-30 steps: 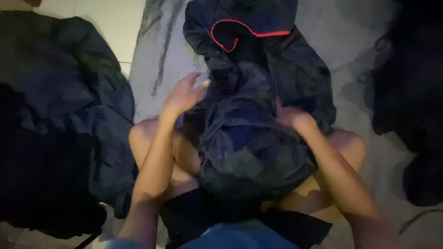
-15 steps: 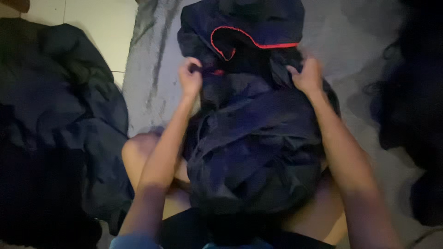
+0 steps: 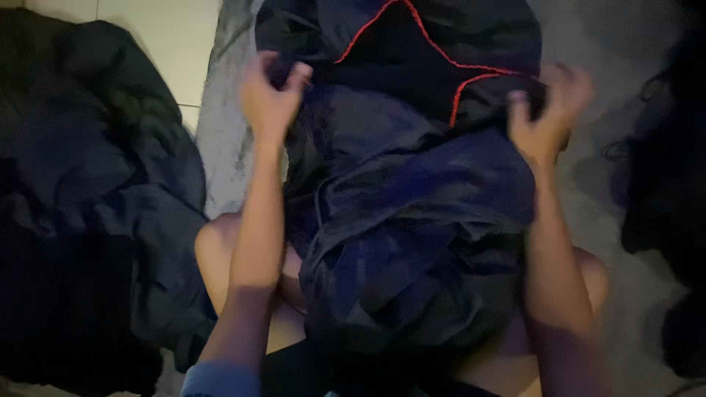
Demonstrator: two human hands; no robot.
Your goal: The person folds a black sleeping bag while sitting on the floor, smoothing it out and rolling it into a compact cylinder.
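Head view, the only one: a dark navy, thin, slippery-looking jacket with red piping (image 3: 412, 206) lies crumpled over the seated person's lap and runs away from them onto a grey fuzzy blanket (image 3: 228, 125) spread on the floor. The left hand (image 3: 271, 95) pinches the garment's left edge, fingers curled and pressed together on a fold of cloth. The right hand (image 3: 546, 110) grips the right edge beside the red trim, fingers bent into the fabric and slightly apart. A heap of dark clothing (image 3: 88, 220) sits to the left, another dark pile (image 3: 665, 198) to the right, and pale floor tiles (image 3: 158, 44) show far left.

Judging from the loose bunching near the knees, the smooth cloth could slide out of either pinch if the hands pull unevenly, and the bulk on the lap might drag the far part askew or let it twist.

Against the picture half a second back, both hands sit farther from the body and wider apart, and the piped section looks more stretched and flatter; a second ago the hands were low on the bundle.
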